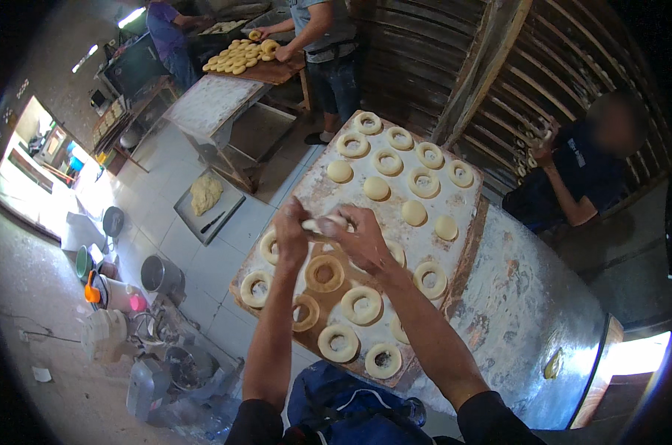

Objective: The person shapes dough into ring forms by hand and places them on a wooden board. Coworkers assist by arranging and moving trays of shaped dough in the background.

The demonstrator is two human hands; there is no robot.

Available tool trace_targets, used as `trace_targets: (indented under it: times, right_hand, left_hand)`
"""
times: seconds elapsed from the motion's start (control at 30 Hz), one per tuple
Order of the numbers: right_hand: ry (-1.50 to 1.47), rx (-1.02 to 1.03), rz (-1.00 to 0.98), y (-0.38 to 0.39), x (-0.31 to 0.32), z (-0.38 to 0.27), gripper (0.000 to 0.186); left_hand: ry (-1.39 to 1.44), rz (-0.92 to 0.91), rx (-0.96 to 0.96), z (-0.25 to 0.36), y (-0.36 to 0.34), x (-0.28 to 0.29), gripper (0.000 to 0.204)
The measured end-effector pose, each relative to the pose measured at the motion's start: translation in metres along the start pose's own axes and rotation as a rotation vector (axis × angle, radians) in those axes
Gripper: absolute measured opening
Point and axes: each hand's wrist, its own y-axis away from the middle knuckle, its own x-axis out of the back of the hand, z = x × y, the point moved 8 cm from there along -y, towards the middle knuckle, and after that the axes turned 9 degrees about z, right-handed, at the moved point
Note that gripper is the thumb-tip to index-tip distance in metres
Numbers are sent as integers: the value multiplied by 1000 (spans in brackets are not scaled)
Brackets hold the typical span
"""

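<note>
Dark-sleeved arms (438, 340) are stretching over the board (320, 194), left hand (290, 231) and right hand (364, 239) gripping some dough (311, 225); rings (347, 306) are looking mostly done, four rounds (376, 188) still sitting holeless mid-board.

Dough rings (347, 305) on board (458, 204); tray (190, 219) L (w/ knife (213, 222))

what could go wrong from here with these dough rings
The dough piece between the left hand and right hand might tear if stretched hard. The forearms pass over other dough rings and could dent some. The nearest ring, close to the board's edge, could get knocked off.
</note>
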Motion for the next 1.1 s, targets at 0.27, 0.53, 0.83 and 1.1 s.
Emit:
trace_targets:
  times: [0.27, 0.53, 0.83, 1.1]
  right_hand:
    - [597, -95, 178, -26, 8, 29, 81]
    - [1085, -35, 566, 58, 181, 70, 48]
    - [861, -259, 506, 61, 230, 123, 41]
    - [292, -153, 592, 207, 250, 50, 33]
  left_hand:
    - [-895, -39, -108, -36, -66, 19, 34]
    - [-880, -171, -169, -54, -55, 21, 31]
    - [-700, -304, -668, -6, 32, -153, 23]
    - [-684, -645, -514, -13, 74, -239, 32]
